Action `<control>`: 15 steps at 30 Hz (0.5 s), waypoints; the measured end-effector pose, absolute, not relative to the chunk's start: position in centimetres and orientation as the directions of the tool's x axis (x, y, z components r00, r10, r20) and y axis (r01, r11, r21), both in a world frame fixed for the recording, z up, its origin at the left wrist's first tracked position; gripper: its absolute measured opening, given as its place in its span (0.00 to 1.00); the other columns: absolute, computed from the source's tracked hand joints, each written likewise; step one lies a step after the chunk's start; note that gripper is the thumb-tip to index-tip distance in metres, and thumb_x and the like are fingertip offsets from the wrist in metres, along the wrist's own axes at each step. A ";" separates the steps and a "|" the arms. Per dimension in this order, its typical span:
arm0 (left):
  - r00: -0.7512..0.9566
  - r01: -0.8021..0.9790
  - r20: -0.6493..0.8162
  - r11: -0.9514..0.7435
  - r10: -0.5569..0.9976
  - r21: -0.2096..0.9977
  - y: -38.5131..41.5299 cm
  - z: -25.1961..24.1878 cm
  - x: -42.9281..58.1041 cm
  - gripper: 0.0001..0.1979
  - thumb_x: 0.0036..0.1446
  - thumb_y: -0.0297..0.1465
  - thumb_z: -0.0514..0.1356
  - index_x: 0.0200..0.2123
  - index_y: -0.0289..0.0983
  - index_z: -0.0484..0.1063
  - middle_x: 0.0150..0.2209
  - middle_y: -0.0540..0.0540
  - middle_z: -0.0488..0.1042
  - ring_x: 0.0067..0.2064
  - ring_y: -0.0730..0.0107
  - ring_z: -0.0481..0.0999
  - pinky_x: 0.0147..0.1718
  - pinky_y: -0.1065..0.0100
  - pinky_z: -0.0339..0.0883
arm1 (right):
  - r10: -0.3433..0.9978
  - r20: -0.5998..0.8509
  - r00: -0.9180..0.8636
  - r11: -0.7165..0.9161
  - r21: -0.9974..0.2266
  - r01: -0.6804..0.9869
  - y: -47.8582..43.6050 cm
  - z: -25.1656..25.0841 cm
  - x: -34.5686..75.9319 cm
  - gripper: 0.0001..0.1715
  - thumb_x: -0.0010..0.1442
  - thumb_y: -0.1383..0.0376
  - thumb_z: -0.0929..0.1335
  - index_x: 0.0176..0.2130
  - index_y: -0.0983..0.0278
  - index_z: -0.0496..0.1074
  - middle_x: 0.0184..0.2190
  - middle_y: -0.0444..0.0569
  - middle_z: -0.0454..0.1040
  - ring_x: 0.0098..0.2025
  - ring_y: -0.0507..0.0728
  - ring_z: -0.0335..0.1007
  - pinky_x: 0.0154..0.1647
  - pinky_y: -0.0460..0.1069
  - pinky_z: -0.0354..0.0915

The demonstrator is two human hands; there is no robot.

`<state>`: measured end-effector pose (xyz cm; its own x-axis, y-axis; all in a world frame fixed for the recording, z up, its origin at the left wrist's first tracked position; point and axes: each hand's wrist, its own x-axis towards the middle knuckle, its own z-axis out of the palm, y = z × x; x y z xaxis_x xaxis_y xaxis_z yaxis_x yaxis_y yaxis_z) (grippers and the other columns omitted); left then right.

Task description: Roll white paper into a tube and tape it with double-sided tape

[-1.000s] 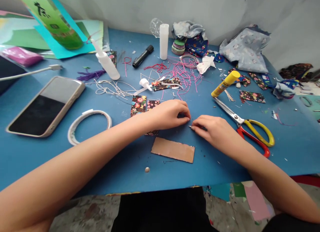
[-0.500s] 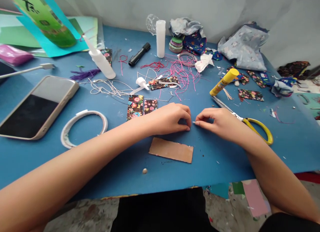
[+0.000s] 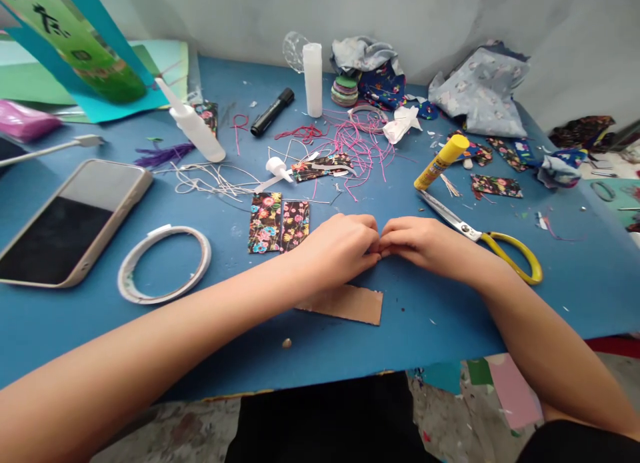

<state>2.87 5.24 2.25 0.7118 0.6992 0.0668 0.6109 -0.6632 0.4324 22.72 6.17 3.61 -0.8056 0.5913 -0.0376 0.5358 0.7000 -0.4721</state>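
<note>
Above the table, my left hand (image 3: 349,244) and my right hand (image 3: 425,244) meet at the fingertips. Both are pinched closed, and whatever sits between the fingers is hidden. A brown cardboard strip (image 3: 350,304) lies just in front of my left hand, partly covered by it. Beyond my left wrist are two floral fabric pieces, one larger (image 3: 265,223) and one smaller (image 3: 296,223). Yellow-handled scissors (image 3: 470,233) lie behind my right hand, blades pointing away. At their tip a yellow glue stick (image 3: 441,162) stands tilted.
A roll of double-sided tape (image 3: 204,266) and a phone (image 3: 70,226) lie left. Farther back are a white glue bottle (image 3: 200,133), a black marker (image 3: 273,112), tangled pink cord (image 3: 350,143) and a white cylinder (image 3: 313,80). A small round bead-like piece (image 3: 287,343) lies near the front edge.
My hands have come together from a small gap; the tiny white bit at my right fingertips is now hidden. My left hand covers more of the cardboard and less of the floral pieces.
</note>
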 end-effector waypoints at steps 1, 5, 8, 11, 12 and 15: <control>0.714 0.608 0.070 -0.667 0.697 0.431 5.2 2.1 2.9 0.09 0.59 0.30 0.58 0.34 0.34 0.78 0.38 0.42 0.76 0.34 0.63 0.76 0.33 0.65 0.66 | 0.587 -0.046 -0.808 0.694 -0.486 0.532 6.2 3.7 22.8 0.13 0.65 0.68 0.61 0.38 0.63 0.75 0.37 0.50 0.74 0.39 0.54 0.71 0.42 0.49 0.65; 0.733 0.553 0.103 -0.678 0.672 0.485 5.6 1.5 2.7 0.06 0.57 0.28 0.60 0.32 0.33 0.77 0.38 0.43 0.75 0.35 0.65 0.75 0.36 0.66 0.66 | 0.575 -0.057 -0.816 0.691 -0.500 0.522 6.5 3.8 23.0 0.09 0.63 0.68 0.64 0.38 0.65 0.75 0.37 0.50 0.74 0.39 0.54 0.71 0.42 0.48 0.64; 0.742 0.505 0.126 -0.673 0.658 0.541 6.2 1.1 2.5 0.05 0.56 0.27 0.60 0.30 0.34 0.76 0.38 0.44 0.75 0.34 0.68 0.74 0.36 0.68 0.66 | 0.576 -0.041 -0.816 0.692 -0.508 0.514 6.6 3.6 23.0 0.07 0.62 0.66 0.66 0.38 0.65 0.75 0.37 0.49 0.74 0.39 0.54 0.71 0.42 0.48 0.65; 0.749 0.466 0.132 -0.657 0.650 0.593 6.5 1.0 2.4 0.05 0.56 0.27 0.60 0.29 0.34 0.76 0.37 0.46 0.74 0.34 0.71 0.73 0.36 0.69 0.66 | 0.566 -0.023 -0.824 0.702 -0.512 0.496 6.7 3.2 23.0 0.08 0.63 0.66 0.66 0.38 0.65 0.75 0.37 0.49 0.74 0.39 0.54 0.70 0.43 0.48 0.65; 0.749 0.459 0.128 -0.648 0.650 0.608 6.5 0.9 2.3 0.05 0.56 0.27 0.60 0.29 0.34 0.76 0.37 0.46 0.74 0.34 0.71 0.73 0.36 0.69 0.66 | 0.560 -0.015 -0.828 0.711 -0.504 0.490 6.7 3.1 23.0 0.08 0.63 0.66 0.65 0.38 0.65 0.75 0.37 0.50 0.74 0.39 0.54 0.70 0.42 0.48 0.65; 0.745 0.454 0.105 -0.617 0.659 0.643 6.5 1.1 2.3 0.05 0.56 0.27 0.60 0.29 0.34 0.76 0.37 0.46 0.74 0.34 0.72 0.73 0.37 0.69 0.66 | 0.542 -0.004 -0.841 0.744 -0.462 0.482 6.6 3.0 23.0 0.11 0.64 0.67 0.63 0.38 0.66 0.75 0.38 0.51 0.74 0.39 0.54 0.69 0.42 0.48 0.64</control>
